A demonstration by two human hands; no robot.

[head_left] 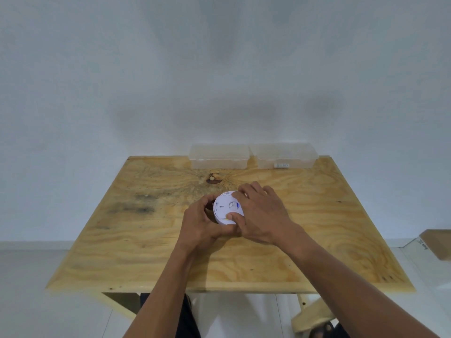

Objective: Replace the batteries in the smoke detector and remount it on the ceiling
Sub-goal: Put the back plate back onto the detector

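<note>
A plywood table (122, 252) stands against a plain white wall (219, 69). Two clear plastic boxes (219, 157) (284, 156) sit side by side at the table's far edge, touching the wall. A dark knot (214, 179) marks the tabletop just in front of the left-hand box. A cardboard box (438, 242) lies right of the table.

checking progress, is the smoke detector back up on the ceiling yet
No: the smoke detector is down at the wooden table, gripped between the left hand and the right hand.
</note>
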